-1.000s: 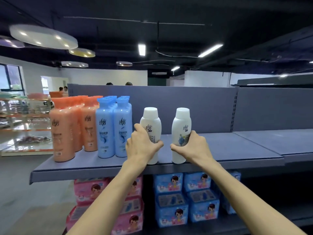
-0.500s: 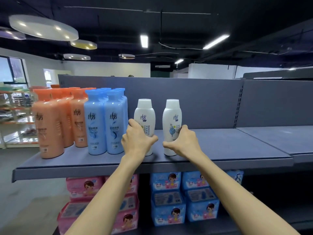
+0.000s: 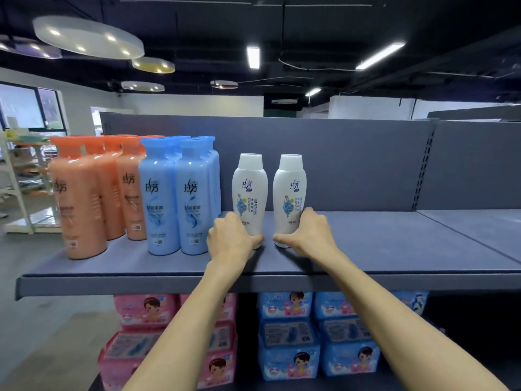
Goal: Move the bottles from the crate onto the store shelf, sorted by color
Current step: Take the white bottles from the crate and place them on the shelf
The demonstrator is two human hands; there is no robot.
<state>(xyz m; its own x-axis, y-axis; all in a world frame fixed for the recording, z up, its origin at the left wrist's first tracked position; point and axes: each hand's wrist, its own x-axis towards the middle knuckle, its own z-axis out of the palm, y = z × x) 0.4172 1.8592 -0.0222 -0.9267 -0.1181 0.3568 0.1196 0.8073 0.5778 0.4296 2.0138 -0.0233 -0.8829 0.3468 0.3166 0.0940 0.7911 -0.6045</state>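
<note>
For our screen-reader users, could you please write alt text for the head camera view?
The left hand and right hand each grip the base of an upright white bottle, the left bottle and right bottle, on a grey shelf, right of blue bottles and orange bottles.

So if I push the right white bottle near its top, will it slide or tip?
Probably tip: the right white bottle is tall on a narrow base. Its glossy shell looks stiff and perhaps slippery. The right hand holds it low, near the shelf, which should steady it.

two white bottles [image 3: 249,193] upright mid-shelf, blue bottles [image 3: 177,196] left, orange bottles [image 3: 84,198] beyond
</note>
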